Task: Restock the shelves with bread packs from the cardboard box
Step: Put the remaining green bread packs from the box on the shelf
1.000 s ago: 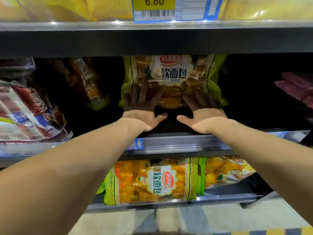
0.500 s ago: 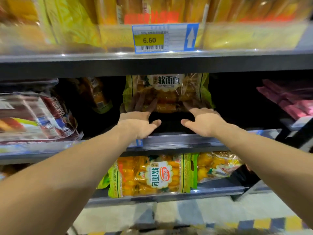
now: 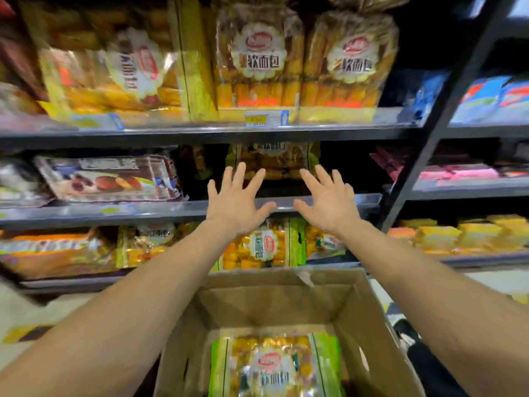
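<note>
Though blurred — bread pack (image 3: 274,365) seemingly lengthwise in box (image 3: 369,325)

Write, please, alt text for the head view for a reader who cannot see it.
A person's left hand and right hand hover, spread open, before a green-edged bread pack standing on the middle shelf. Below, an open cardboard box holds a second bread pack.
</note>
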### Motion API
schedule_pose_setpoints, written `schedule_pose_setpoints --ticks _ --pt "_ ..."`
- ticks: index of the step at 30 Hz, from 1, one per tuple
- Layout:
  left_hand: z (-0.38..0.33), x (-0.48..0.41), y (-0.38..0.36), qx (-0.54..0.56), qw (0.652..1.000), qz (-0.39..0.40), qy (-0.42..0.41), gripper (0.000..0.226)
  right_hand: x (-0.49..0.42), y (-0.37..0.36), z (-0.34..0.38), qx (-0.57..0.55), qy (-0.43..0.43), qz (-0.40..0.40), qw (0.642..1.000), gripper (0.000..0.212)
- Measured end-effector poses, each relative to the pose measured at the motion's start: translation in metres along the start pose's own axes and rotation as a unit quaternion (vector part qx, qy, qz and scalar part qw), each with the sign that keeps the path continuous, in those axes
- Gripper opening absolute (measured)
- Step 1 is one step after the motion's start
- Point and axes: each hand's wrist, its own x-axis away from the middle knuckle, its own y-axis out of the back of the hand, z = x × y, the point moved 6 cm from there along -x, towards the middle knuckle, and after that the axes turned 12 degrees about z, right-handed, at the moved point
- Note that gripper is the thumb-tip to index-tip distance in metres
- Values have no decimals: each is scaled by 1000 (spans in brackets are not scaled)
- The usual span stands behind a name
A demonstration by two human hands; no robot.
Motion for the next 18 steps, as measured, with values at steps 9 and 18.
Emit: schedule_pose_setpoints --ticks 9,18 --pt "-11 116 -10 43 999 4 7 78 119 1 9 -28 -2 -4 1000 72" --pt "-20 166 -83 38 997 66 15 78 166 -76 -4 -47 -17 59 997 73"
